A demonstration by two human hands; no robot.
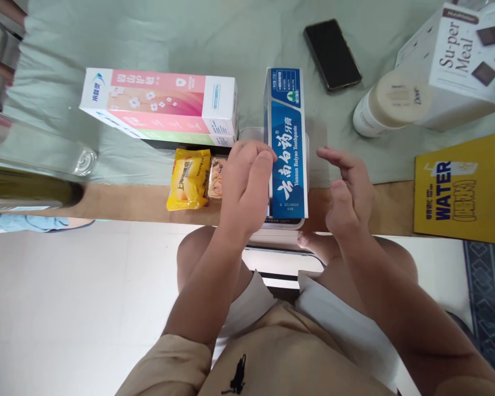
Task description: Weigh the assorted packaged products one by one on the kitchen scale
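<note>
A blue toothpaste box (287,159) lies lengthwise near the table's front edge, on top of a clear-rimmed flat container (307,165) that it mostly covers. My left hand (247,184) is at the box's left side, its fingers loosely bent and the fingertips at the box edge. To the right of the box, my right hand (352,192) hovers apart from it, index finger stretched out and thumb apart, with nothing in it. Left of my left hand lie a yellow snack packet (188,179) and a small clear-wrapped snack (216,177), partly hidden by that hand.
A pink-and-white box (157,102) lies behind the snacks. Farther back is a black phone (332,55). A lidded cup (390,104), a white Su-per Meal box (457,66) and a yellow box (457,192) stand at right. A green bottle (28,187) lies at left.
</note>
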